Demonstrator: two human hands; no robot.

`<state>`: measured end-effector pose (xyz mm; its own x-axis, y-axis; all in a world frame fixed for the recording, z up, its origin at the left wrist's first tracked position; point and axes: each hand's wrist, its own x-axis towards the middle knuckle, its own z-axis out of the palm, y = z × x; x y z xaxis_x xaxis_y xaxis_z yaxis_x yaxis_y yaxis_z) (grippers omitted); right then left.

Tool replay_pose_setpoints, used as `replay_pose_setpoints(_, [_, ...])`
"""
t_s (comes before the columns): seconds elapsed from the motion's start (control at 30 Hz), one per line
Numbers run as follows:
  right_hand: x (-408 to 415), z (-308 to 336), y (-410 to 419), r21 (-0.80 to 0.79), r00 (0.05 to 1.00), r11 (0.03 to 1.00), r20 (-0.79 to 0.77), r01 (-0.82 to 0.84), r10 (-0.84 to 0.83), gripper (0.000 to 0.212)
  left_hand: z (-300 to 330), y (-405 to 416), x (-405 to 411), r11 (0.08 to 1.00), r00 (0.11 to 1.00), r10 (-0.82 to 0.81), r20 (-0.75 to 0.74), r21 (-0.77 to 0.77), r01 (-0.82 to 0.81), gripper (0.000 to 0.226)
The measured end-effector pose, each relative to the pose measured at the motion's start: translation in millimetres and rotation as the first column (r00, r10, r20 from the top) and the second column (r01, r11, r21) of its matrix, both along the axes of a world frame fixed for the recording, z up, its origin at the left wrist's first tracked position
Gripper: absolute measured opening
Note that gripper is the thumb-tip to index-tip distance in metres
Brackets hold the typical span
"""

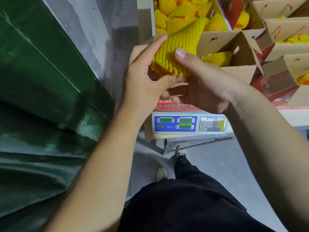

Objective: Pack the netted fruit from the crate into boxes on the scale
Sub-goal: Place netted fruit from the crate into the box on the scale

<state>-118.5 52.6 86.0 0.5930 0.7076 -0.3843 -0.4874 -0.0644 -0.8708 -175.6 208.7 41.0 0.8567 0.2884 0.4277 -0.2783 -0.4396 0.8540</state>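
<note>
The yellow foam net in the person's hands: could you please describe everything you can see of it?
The yellow foam net is a ribbed mesh sleeve of soft-looking foam, held tilted above the scale, its upper end flattened and pointing up-right toward the crate. Its lower end is stretched open with jagged edges around an orange fruit, only partly covered. The left hand grips it from the left; the right hand supports it, thumb pressed on top.

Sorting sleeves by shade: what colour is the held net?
Yellow foam net, head view.
</note>
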Motion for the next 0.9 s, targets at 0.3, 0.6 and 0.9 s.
replay_pose_setpoints(0.3, [-11,-12,-4,0.143,0.996,0.987,0.028,0.077,-0.082,0.061,-2,0,-12,0.994,0.994,-0.109,0.026,-0.025,0.109,0.074])
replay_pose_setpoints(0.6, [-18,-23,-6,0.261,0.956,0.921,-0.029,0.289,-0.292,0.060,-14,-12,-15,0.976,0.990,-0.138,-0.033,-0.176,0.130,0.066])
replay_pose_setpoints(0.9, [83,1,-56,-0.088,0.376,0.744,0.898,0.662,-0.229,0.097,-19,-12,-21,0.997,0.915,-0.071,-0.398,-0.052,0.054,0.044])
